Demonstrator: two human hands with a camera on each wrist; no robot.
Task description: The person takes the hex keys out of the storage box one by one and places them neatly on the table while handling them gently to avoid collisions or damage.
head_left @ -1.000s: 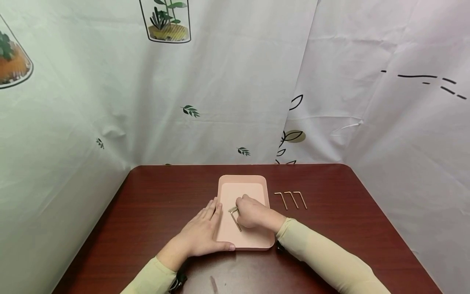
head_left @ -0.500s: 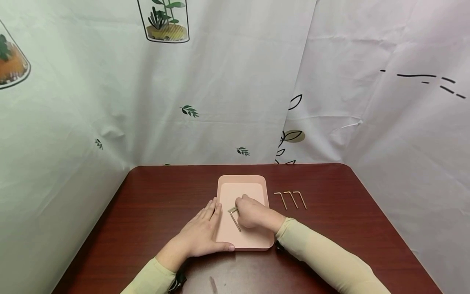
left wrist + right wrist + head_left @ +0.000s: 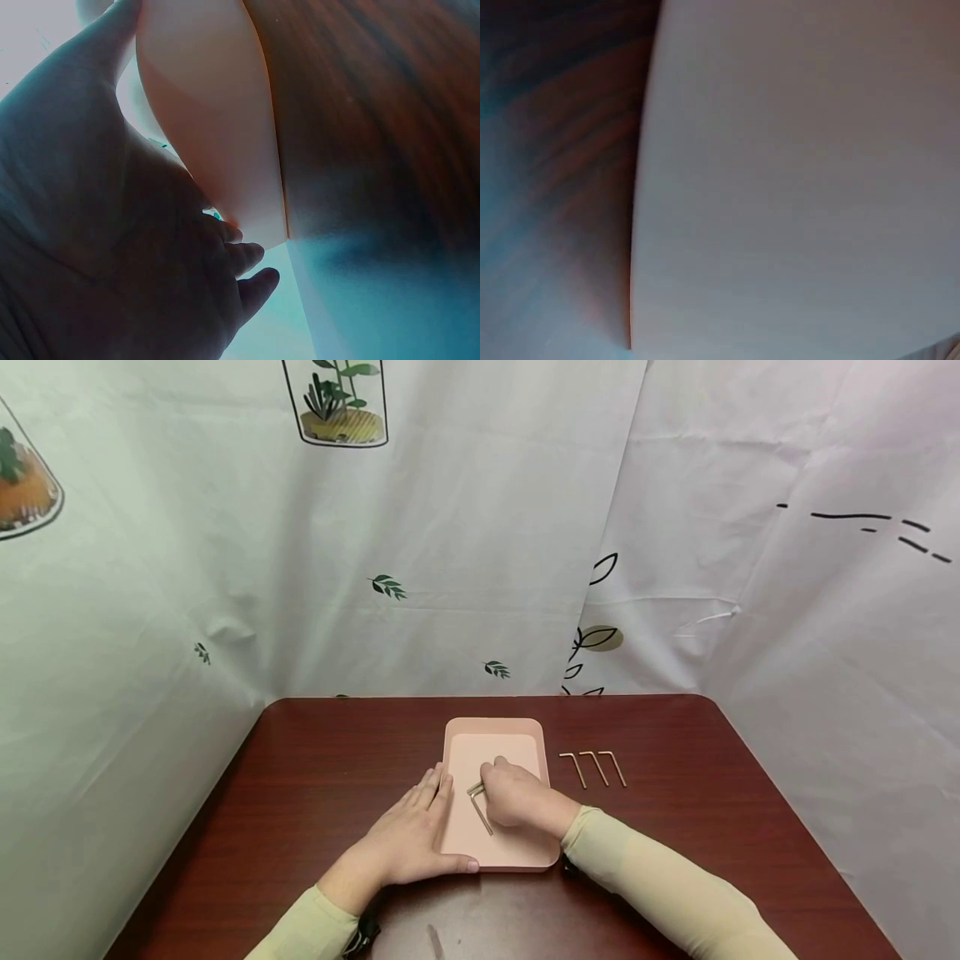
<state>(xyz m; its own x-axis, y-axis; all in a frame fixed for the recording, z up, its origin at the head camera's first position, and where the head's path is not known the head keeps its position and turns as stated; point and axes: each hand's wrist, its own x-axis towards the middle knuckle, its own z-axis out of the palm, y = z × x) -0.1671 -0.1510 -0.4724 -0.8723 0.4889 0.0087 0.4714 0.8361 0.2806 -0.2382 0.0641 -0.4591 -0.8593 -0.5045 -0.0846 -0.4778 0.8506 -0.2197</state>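
My left hand [image 3: 412, 837] is resting straight-fingered against the tray [image 3: 495, 727]; my curled right hand [image 3: 513, 795] is pinching a hex key [image 3: 475, 788] inside.

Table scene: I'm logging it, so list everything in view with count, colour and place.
table: 1, reddish-brown, lower half of view
tray: 1, pink, on the table
hex keys: 3, brassy, right of the tray
other hex keys: at least 1, brassy, in the tray
backdrop: count unclear, whitish, patterned, behind and beside the table
sleeves: 2, pale yellow, bottom of view
straps: 2, black, by the sleeves
left hand: 1, bare, against the tray
right hand: 1, bare, inside the tray
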